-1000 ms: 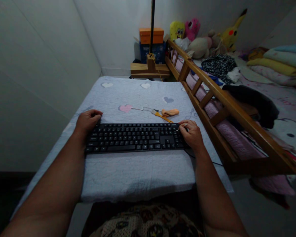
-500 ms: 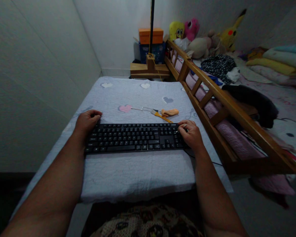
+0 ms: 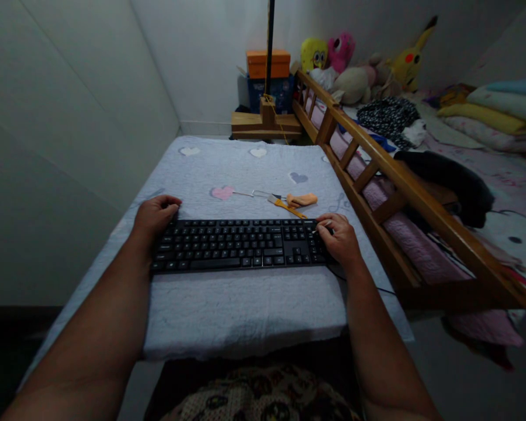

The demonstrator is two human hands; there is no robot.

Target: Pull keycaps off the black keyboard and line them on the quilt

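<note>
A thin white stick [image 3: 326, 226] is pinched between the thumb and fingers of the right hand [image 3: 341, 238], over the keys at the right end of the black keyboard [image 3: 228, 245]. The left hand [image 3: 154, 217] is set at the far left corner with its fingers curled; whether the casing is gripped there cannot be told. The keyboard is laid flat across the pale cloth [image 3: 245, 304], between the two forearms. For good control, the stick is probably best held near its working end and pressed lightly, with the casing braced from the left so that it is not slid about. The black cable [image 3: 383, 290] is best left slack. Beyond the keyboard, an orange-handled brush [image 3: 291, 209] is placed just beside an orange lump [image 3: 304, 200] and a bent wire [image 3: 263, 192].
</note>
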